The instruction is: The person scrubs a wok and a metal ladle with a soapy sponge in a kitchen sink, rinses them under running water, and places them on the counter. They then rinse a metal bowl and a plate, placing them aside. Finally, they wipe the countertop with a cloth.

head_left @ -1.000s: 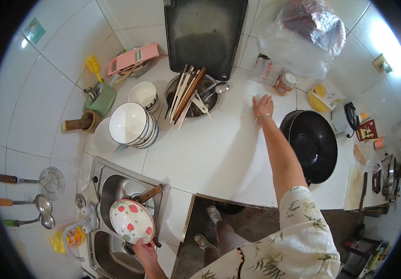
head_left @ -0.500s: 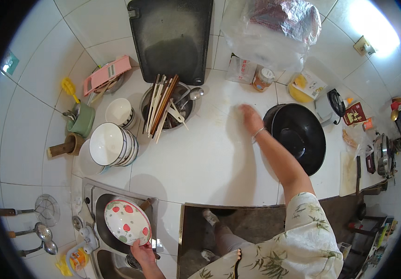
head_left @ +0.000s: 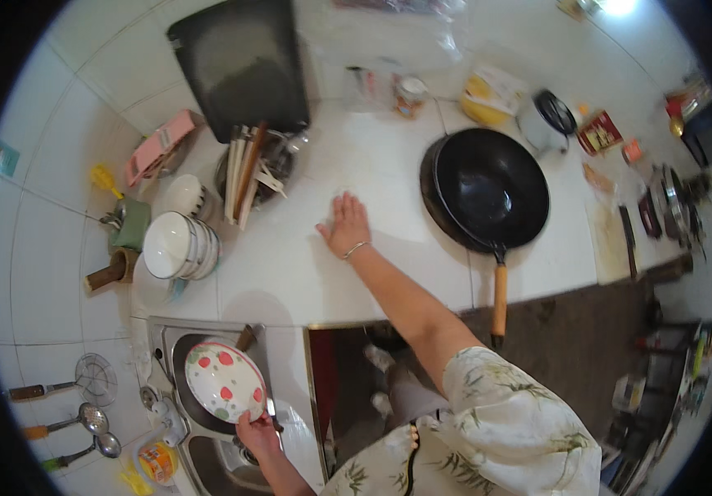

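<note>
My left hand (head_left: 255, 431) grips the near rim of a white plate with red strawberry prints (head_left: 224, 383), holding it over the steel sink (head_left: 166, 341). My right hand (head_left: 345, 225) lies flat, fingers spread, on the white counter (head_left: 323, 273), with a thin bangle at the wrist. It rests between a stack of white bowls (head_left: 176, 246) on the left and a black wok (head_left: 488, 190) with a wooden handle on the right.
A dark tray (head_left: 240, 66) leans on the tiled wall. Below it a bowl holds chopsticks and utensils (head_left: 248, 169). A pink box (head_left: 157, 149), a green cup (head_left: 131, 225), jars and packets line the back. Ladles and a strainer (head_left: 66, 405) hang at left.
My right hand has slid back along the counter toward me and to the left. The left hand still holds the strawberry plate over the sink. The view has shifted to the right.
</note>
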Demonstrator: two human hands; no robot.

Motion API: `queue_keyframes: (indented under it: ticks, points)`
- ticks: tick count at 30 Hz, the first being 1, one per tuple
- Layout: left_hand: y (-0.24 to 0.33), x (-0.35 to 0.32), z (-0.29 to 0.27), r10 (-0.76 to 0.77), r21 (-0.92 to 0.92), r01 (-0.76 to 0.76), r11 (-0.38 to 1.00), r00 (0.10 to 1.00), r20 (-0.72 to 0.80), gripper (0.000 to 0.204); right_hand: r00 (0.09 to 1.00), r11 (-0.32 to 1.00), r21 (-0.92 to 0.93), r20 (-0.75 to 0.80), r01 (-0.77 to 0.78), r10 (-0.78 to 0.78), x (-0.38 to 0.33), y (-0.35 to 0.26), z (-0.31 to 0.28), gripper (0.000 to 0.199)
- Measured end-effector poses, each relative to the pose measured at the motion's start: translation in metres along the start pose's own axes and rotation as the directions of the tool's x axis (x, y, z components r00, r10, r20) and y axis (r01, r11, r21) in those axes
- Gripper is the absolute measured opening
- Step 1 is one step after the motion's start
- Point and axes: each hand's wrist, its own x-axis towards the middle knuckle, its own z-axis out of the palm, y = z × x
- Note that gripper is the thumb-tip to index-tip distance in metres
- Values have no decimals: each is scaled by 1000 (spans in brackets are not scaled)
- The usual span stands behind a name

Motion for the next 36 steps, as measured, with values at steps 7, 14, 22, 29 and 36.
queue_keyframes:
  ticks: [7,14,22,29,36]
  points:
    - [1,-43,-23,-49,99,32,995,982,180,29,976,982,103,-134,-161,174,-174,49,4,83]
    - [-24,-105,-66,-79,168,56,984,987,137,18,886,989,128,-445,-80,129,-273,193,5,70]
    - [-60,-151,-95,-120,277,66,959,976,182,21,743,994,-4,-665,-110,80,-320,383,-35,45]
    - [-92,-167,-21,-185,367,87,926,952,242,25,990,999,-39,141,27,-21,-266,347,-78,55]
    - [-166,-166,76,-292,319,215,923,932,216,29,926,930,21,-84,-368,368,-277,479,-118,72]
